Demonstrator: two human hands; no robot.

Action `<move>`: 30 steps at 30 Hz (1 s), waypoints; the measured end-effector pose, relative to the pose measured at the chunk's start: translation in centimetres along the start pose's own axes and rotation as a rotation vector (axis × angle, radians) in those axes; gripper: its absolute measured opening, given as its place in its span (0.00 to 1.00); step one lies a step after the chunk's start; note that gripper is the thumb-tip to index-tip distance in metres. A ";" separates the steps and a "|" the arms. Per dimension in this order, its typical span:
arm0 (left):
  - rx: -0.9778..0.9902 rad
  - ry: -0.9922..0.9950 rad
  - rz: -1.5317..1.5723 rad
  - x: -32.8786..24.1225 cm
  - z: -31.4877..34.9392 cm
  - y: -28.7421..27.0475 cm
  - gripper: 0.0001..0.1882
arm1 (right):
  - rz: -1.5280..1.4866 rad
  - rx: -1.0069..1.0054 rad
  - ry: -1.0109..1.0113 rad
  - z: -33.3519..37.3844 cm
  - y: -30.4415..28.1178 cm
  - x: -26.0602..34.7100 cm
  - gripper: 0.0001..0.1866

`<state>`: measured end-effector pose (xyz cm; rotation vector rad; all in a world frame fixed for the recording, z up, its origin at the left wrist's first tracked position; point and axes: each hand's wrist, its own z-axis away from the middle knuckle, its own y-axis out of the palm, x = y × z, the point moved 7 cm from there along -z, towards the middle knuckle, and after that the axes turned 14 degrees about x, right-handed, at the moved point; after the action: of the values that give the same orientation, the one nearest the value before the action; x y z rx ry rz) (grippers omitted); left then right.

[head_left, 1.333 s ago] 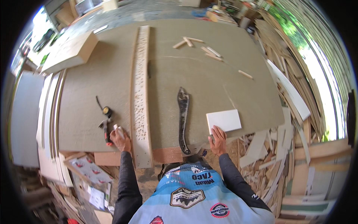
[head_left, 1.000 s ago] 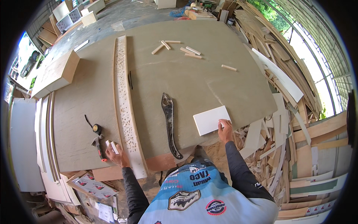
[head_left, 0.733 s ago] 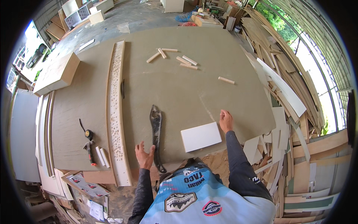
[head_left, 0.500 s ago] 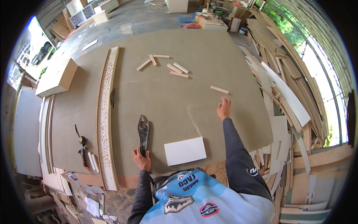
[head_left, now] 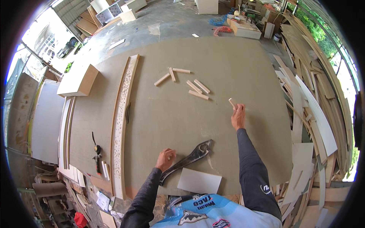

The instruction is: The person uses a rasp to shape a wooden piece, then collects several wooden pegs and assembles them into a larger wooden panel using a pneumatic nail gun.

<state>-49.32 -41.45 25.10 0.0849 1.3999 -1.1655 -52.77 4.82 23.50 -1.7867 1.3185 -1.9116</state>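
My right hand [head_left: 238, 117] is closed around one end of a short pale wooden stick [head_left: 231, 101], whose far end sticks out past the fingers. At the near middle of the board, my left hand [head_left: 166, 159] has its fingers curled in; whether anything is between them cannot be made out. Just right of it, and apart from its fingers, a long black tool [head_left: 186, 161] with a looped, wider end lies diagonally. A white rectangular block [head_left: 199, 181] sits close to my body. Several similar wooden sticks [head_left: 198, 95] lie loose farther off.
A long speckled strip [head_left: 124, 110] crosses the large board [head_left: 216, 57] on the left. Beyond it are a pale box [head_left: 78, 81], a tape measure [head_left: 97, 148] and a tool with a dark handle [head_left: 97, 163]. Scrap planks [head_left: 319, 87] are piled along the right edge.
My left hand has let go of the black tool, which has swung over to the right. My right hand has taken hold of the lone wooden stick and turned it. The view has shifted.
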 end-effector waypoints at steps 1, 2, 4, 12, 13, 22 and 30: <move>-0.037 0.001 -0.044 0.4 -2.0 -1.4 0.12 | 0.016 -0.006 -0.085 -1.2 1.1 1.3 0.14; -0.073 -0.007 -0.085 0.5 -3.8 -2.9 0.11 | 0.030 -0.003 -0.169 -2.2 2.5 3.7 0.14; -0.203 -0.002 -0.073 0.4 -8.1 -6.5 0.09 | 0.142 0.046 -0.290 -4.2 5.5 8.2 0.15; -0.407 -0.185 -0.244 0.7 -27.0 -19.7 0.24 | 0.413 0.197 -0.307 -8.1 12.8 14.5 0.25; -0.413 -0.204 -0.235 0.1 -29.4 -20.6 0.29 | 0.431 0.190 -0.278 -8.2 13.4 13.4 0.25; -0.524 -0.288 -0.667 2.7 -36.8 -16.7 0.29 | 0.303 0.151 -0.279 -9.2 13.6 12.0 0.29; -0.459 -0.163 -0.477 0.7 -25.7 -9.0 0.23 | 0.375 -0.053 -0.300 -22.8 15.8 18.6 0.31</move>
<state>-73.67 -29.32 22.96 -0.6860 1.5502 -1.1668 -83.77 -6.67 28.29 -1.6268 1.4760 -1.3679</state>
